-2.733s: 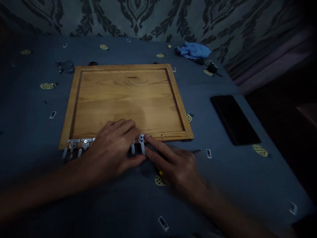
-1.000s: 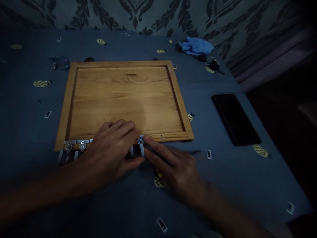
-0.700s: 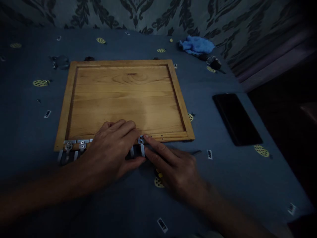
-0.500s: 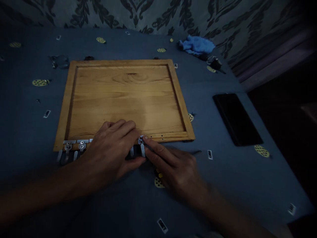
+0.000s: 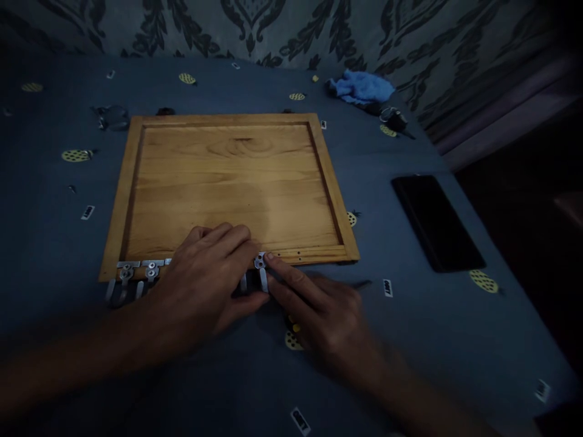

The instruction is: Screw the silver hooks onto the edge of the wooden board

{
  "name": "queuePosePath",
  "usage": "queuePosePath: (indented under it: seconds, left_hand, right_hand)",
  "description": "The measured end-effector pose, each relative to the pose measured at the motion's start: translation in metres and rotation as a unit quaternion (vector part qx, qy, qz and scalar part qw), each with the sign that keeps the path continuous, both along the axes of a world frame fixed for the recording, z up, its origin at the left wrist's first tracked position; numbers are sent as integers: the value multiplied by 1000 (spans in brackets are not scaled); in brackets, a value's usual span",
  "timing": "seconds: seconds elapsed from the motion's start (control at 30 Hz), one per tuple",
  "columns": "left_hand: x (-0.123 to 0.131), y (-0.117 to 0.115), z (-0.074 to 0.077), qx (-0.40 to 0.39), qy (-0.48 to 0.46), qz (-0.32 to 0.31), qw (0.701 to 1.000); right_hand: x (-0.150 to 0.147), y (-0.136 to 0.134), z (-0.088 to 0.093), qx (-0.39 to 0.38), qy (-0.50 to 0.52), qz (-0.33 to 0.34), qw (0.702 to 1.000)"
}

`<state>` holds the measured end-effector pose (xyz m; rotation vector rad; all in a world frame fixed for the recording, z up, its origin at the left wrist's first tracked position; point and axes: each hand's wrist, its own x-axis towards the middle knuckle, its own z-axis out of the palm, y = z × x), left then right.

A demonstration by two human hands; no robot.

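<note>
A framed wooden panel [image 5: 228, 182] lies flat on the blue patterned cloth. Along its near edge sit metal hooks, two of them [image 5: 126, 273] [image 5: 152, 270] with screws at the left. My left hand [image 5: 207, 273] rests over the near edge, fingers bent on the wood and thumb below, beside a metal hook [image 5: 260, 262] with open holes. My right hand [image 5: 323, 309] pinches that hook from the right, index fingertip on its plate. Under my right palm a dark tool with yellow parts [image 5: 295, 325] shows partly. Small holes mark the frame right of the hook.
A black phone [image 5: 438, 221] lies at the right. Behind the panel are a blue cloth [image 5: 362, 87], keys [image 5: 395, 118] and a small clear bag [image 5: 112, 117]. A small screw [image 5: 71, 189] lies at the left. A patterned wall rises behind.
The whole view has shifted slightly, so things appear a little lower. Both hands keep the same hold at the panel's near edge.
</note>
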<state>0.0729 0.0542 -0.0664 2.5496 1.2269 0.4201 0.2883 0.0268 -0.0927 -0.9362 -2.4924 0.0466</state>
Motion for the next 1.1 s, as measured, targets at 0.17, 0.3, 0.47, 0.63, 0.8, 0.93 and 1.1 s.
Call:
queuePosePath:
  seconds: [0.17,0.3,0.47,0.63,0.8,0.93,1.1]
  left_hand:
    - [0,0,1,-5,-5,1,1000]
    - [1,0,0,6,5,3,1000]
    - [2,-3,0,37,31,6,999]
    - [-1,-3,1,36,39,-1,999]
    - [-3,0,1,16,4,-2,1000]
    - [-3,2,1,2,-8,-1,1000]
    - [-1,2,0,4,0,0,1000]
  right_hand:
    - [0,-1,-1,8,2,5,1000]
    - [1,-2,-2,4,-10,0,1000]
    - [0,-2,-2,0,-20,-9,1000]
    - [-1,-1,-1,15,-11,-4,1000]
    - [-1,-1,0,12,-15,-5,1000]
    - [-2,-1,-1,18,-11,-10,1000]
    - [-3,-2,-3,12,-8,-11,1000]
